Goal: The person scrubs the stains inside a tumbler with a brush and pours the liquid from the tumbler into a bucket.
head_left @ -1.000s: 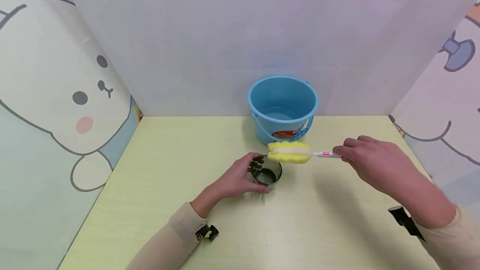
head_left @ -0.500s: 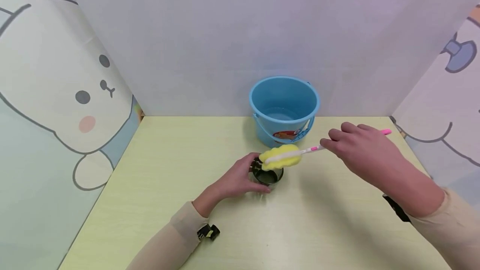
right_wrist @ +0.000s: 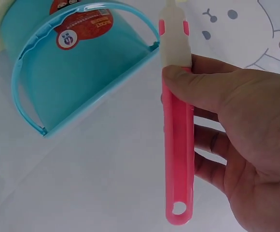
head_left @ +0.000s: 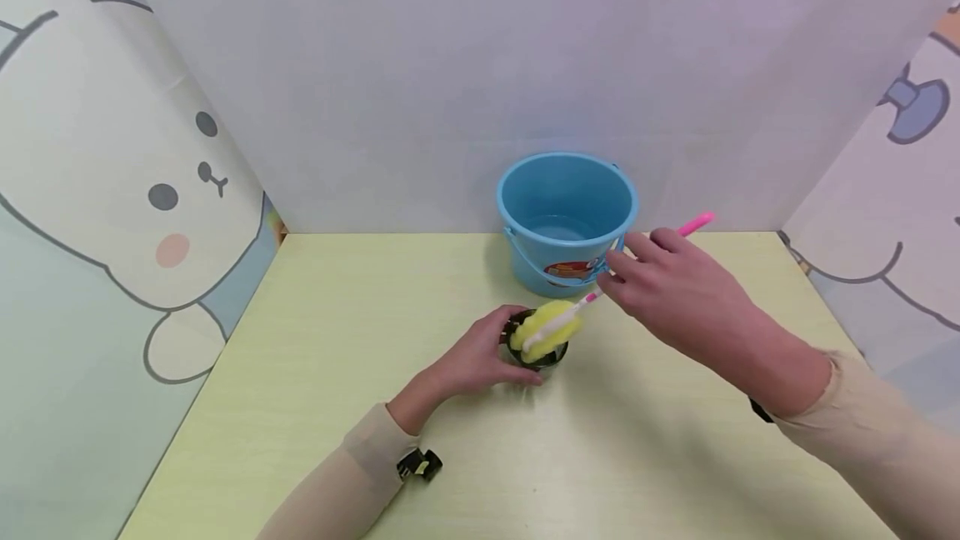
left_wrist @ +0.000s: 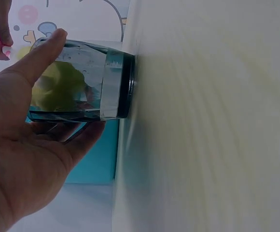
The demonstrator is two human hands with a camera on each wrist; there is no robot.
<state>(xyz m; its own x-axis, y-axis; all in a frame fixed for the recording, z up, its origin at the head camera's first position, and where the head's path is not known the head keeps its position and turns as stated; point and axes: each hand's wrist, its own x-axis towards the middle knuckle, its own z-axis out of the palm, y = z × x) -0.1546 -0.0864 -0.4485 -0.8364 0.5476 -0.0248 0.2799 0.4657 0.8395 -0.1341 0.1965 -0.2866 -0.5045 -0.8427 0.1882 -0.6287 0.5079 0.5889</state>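
One cup (left_wrist: 92, 79), one brush (head_left: 553, 328), one bucket (head_left: 540, 252) with one label (head_left: 567, 270), one desk (head_left: 360, 298); two grips (head_left: 480, 357) (head_left: 678, 294) (bare hands, one left and one right), two sleeves (head_left: 341, 465) (head_left: 862, 432) and two black wrist attachments (head_left: 418, 463) (head_left: 761, 411). In the head view, two large cartoon figures (head_left: 97, 165) (head_left: 862, 190).

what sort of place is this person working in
Probably a small staged booth indoors rather than a real kitchen: a pale wood-look table has a plain light backdrop behind it, and cartoon-printed panels flank it on both sides.

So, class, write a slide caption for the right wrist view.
A right hand grips a pink brush handle, with a blue bucket upper left.
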